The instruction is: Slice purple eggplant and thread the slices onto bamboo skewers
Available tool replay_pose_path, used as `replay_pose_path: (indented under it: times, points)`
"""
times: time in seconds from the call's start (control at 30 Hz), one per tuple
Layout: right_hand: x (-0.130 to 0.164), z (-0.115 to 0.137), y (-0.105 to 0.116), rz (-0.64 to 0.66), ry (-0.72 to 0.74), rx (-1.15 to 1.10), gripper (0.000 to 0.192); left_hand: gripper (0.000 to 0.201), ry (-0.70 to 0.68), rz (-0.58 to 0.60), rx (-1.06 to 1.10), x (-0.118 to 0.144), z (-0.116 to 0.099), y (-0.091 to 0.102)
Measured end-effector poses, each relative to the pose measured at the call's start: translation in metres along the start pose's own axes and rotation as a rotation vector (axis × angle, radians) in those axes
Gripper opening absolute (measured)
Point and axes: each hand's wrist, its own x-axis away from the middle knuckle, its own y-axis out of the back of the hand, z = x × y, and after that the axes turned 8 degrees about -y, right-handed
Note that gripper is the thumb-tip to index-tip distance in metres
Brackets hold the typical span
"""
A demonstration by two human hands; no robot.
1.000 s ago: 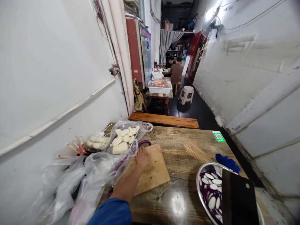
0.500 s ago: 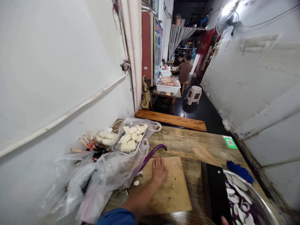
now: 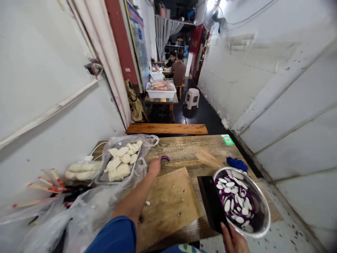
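Observation:
My left hand [image 3: 154,166] is closed around a long purple eggplant [image 3: 165,158]; only its curved end shows past my fingers, and the forearm hides most of the rest. Low on the right, my right hand [image 3: 233,241] grips the handle of a black cleaver [image 3: 210,201], its broad blade held beside the steel bowl [image 3: 266,210]. White and purple eggplant slices [image 3: 238,202] fill the bottom of that bowl. Between my hands lies a tan cutting board [image 3: 175,196] with small scraps on it and a whitish piece [image 3: 147,202] near its left side.
White dough-like pieces [image 3: 121,161] sit in a plastic-lined tray at left, near crumpled plastic bags [image 3: 97,207] and red-tipped sticks [image 3: 54,179]. Thin skewers [image 3: 209,159] and a blue cloth [image 3: 237,163] lie at right. Beyond the bench [image 3: 167,129], people sit at a far table.
My left hand has left the board, moved up and left, and taken hold of the eggplant. The view has swung right, bringing the bowl and right hand further into sight.

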Motion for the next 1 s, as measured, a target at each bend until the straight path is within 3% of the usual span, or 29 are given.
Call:
replay_pose_path:
  times: [0.17, 0.23, 0.3, 0.47, 0.57, 0.67, 0.73, 0.8, 0.9, 1.0]
  points:
    - [0.002, -0.012, 0.0, 0.184, -0.021, 0.025, 0.049, 0.043, -0.341, 0.075, 0.122, 0.008, -0.038, 0.023]
    - [0.001, -0.017, -0.003, 0.222, -0.038, 0.049, 0.049, 0.043, -0.539, 0.028, 0.299, 0.019, -0.053, 0.04]
    - [0.001, -0.021, -0.008, 0.251, -0.038, 0.06, 0.048, 0.042, -0.598, 0.027, 0.405, 0.034, -0.066, 0.058]
    - [-0.001, -0.023, -0.012, 0.357, -0.013, 0.073, 0.046, 0.046, -0.5, 0.003, 0.549, 0.065, -0.08, 0.096]
    - [-0.001, -0.024, -0.01, 0.384, -0.005, 0.112, 0.047, 0.05, -0.441, -0.005, 0.561, 0.074, -0.078, 0.099]
    - [-0.001, -0.027, -0.01, 0.401, -0.006, 0.125, 0.045, 0.044, -0.506, 0.147, 0.473, 0.086, -0.076, 0.077]
    - [-0.001, -0.027, -0.011, 0.408, -0.009, 0.135, 0.044, 0.039, -0.552, 0.235, 0.358, 0.097, -0.075, 0.048]
    - [-0.001, -0.026, -0.013, 0.412, -0.02, 0.156, 0.042, 0.037, -0.515, 0.281, 0.25, 0.107, -0.074, 0.014]
    - [-0.003, -0.02, -0.02, 0.414, -0.051, 0.193, 0.039, 0.037, -0.431, 0.305, 0.155, 0.116, -0.072, -0.028]
    - [-0.008, -0.012, -0.028, 0.423, -0.087, 0.218, 0.036, 0.037, -0.434, 0.248, 0.089, 0.114, -0.068, -0.052]
